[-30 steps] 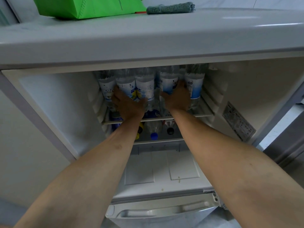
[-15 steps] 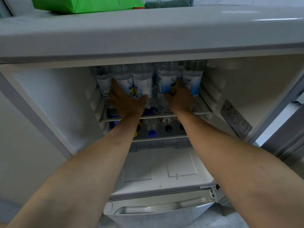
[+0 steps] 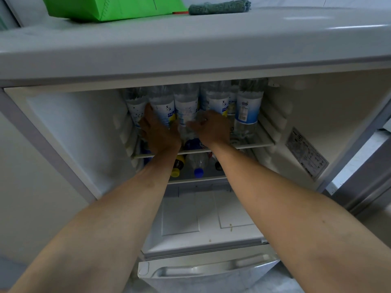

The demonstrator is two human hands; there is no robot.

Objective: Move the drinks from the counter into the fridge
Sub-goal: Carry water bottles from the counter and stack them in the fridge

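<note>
Centre frame, clear plastic bottles (image 3: 186,106) stand upright in a row on the fridge (image 3: 63,127) shelf (image 3: 260,142). The left hand (image 3: 157,132) lies flat against them, fingers straight, gripping nothing. The right hand (image 3: 211,127) curls around one bottle (blurred, so grip uncertain). Smooth ribbed cylinders, paper-labelled, directly ahead of both hands.

I read this as a home kitchen: an open household fridge (image 3: 300,132) (freezer drawer (image 3: 203,269) below), a cloth (image 3: 219,6) on top, pale tiled walls.
</note>
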